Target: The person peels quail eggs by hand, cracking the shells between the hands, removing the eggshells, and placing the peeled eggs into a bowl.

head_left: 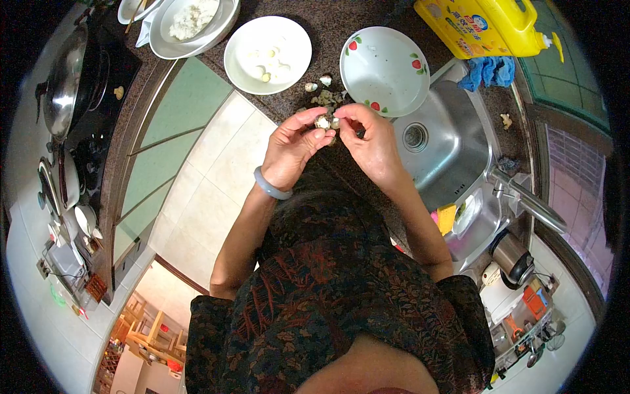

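Note:
My left hand (pixel 289 146), with a pale bangle on its wrist, pinches a small speckled egg (pixel 323 123), likely a quail egg, between thumb and fingers. Part of its shell is off and white shows through. My right hand (pixel 375 146) is closed at the egg's right side, its thumb and forefinger on a bit of shell. Just beyond my fingers lies a heap of broken eggshell (pixel 326 98) on the dark counter. A white bowl (pixel 237 65) behind my left hand holds several small peeled eggs. Behind my right hand stands a strawberry-patterned bowl (pixel 387 69).
At right is a steel sink (pixel 453 151) with a faucet (pixel 531 200). A blue cloth (pixel 489 72) and a yellow pump bottle (pixel 479 27) are at its far edge. Another bowl (pixel 226 29) with white food stands far left, near a wok (pixel 62 98).

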{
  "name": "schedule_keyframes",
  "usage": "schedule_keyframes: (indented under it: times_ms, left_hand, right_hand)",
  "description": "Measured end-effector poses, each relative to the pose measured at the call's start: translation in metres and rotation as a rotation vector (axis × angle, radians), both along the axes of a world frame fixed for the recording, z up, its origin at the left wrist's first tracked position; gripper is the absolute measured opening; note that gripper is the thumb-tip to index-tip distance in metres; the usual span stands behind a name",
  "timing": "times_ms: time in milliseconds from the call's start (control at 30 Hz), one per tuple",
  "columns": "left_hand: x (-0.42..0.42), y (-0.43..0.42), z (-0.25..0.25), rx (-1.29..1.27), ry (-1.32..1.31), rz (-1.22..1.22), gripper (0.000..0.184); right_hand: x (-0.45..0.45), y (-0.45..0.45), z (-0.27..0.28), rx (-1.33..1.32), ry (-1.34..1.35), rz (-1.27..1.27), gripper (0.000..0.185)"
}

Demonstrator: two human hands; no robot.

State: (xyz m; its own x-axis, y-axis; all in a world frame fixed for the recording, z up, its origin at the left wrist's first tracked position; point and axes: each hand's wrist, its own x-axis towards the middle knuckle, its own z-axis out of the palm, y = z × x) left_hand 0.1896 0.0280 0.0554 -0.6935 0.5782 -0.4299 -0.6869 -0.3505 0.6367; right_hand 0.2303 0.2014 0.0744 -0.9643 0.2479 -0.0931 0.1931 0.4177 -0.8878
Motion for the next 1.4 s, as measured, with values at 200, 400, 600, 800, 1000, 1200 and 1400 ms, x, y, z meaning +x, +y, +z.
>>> schedule_keyframes:
  times_ms: [200, 400, 600, 800, 1000, 1200, 1400]
  left_hand:
    - [0.003, 0.008, -0.006, -0.131, 0.202, 0.038, 0.035]
    - [0.006, 0.013, -0.012, -0.136, 0.397, 0.079, 0.035]
    - [0.008, 0.02, -0.001, -0.42, 0.74, 0.12, 0.034]
    - [0.007, 0.019, 0.001, -0.499, 0.775, 0.081, 0.033]
    - [0.004, 0.013, -0.007, -0.269, 0.441, 0.066, 0.031]
    - [0.007, 0.014, -0.009, -0.288, 0.468, 0.091, 0.033]
    - [0.007, 0.017, -0.004, -0.408, 0.63, 0.105, 0.028]
  right_hand:
    - [0.0, -0.001, 0.01, -0.016, 0.017, 0.065, 0.018]
    - [-0.001, 0.0, 0.01, 0.009, 0.023, 0.099, 0.021]
    - [-0.002, -0.003, 0.004, 0.144, 0.141, 0.112, 0.019]
    - [-0.001, -0.003, -0.005, 0.243, 0.235, 0.1, 0.017]
    - [-0.002, -0.004, 0.004, 0.172, 0.171, 0.094, 0.018]
    - [-0.003, -0.004, 0.001, 0.187, 0.209, 0.11, 0.019]
    - [-0.001, -0.01, -0.003, 0.183, 0.195, 0.076, 0.02]
